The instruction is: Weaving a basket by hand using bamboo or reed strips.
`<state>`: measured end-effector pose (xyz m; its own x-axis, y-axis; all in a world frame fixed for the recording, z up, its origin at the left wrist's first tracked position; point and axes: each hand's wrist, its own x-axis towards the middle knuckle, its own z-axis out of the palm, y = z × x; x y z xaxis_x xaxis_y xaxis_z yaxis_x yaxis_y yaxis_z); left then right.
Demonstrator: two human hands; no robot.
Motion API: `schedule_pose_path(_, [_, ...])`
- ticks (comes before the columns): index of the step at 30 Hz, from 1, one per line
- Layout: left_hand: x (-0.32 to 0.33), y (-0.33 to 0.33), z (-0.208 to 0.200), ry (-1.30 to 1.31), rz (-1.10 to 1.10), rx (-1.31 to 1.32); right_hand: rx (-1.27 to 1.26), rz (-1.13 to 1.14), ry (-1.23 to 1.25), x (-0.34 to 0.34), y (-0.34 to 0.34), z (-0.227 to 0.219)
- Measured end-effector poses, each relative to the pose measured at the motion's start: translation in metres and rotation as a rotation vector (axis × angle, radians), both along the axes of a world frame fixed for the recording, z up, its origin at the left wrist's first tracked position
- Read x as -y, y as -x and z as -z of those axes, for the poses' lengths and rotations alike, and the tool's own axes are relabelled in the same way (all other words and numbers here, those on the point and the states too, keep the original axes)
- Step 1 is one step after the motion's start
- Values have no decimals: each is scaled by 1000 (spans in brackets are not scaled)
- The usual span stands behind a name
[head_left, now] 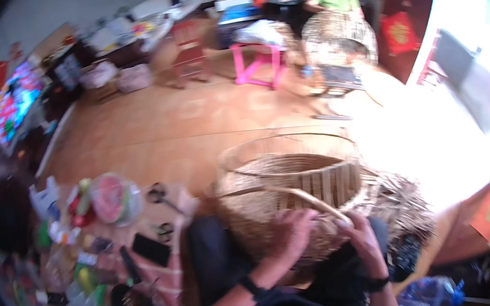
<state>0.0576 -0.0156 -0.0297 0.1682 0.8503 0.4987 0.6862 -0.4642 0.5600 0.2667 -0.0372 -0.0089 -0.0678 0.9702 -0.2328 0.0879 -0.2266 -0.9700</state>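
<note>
A large round woven basket [339, 183], unfinished at its rim, sits between my knees, with a thin hoop strip arching over its far side. A pale flat strip [319, 202] runs from the near rim to my right hand [364, 237], whose thumb and fingers are closed on its end. Against the near side of the basket rests my left hand [294, 232]. Its fingers are curled together, slightly blurred, and what lies between them is hidden. Loose dry strips [397, 204] lie heaped to the right of the basket.
To my left, a cluttered low table [160, 282] carries a phone [151, 250], scissors [164, 232], a pink-lidded round container [112, 198] and bags. Across the room a person [336, 0] in green sits behind another woven basket [337, 32]. A red chair [188, 49] and pink stool [259, 64] stand farther back.
</note>
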Motion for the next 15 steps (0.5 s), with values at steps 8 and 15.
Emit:
schedule_pose_path(8, [-9, -16, -21, 145, 21, 57, -50, -59, -100, -18, -31, -21])
schedule_pose_path(15, [-3, 7, -20, 138, 112, 53, -458, 284, 159, 24, -5, 12])
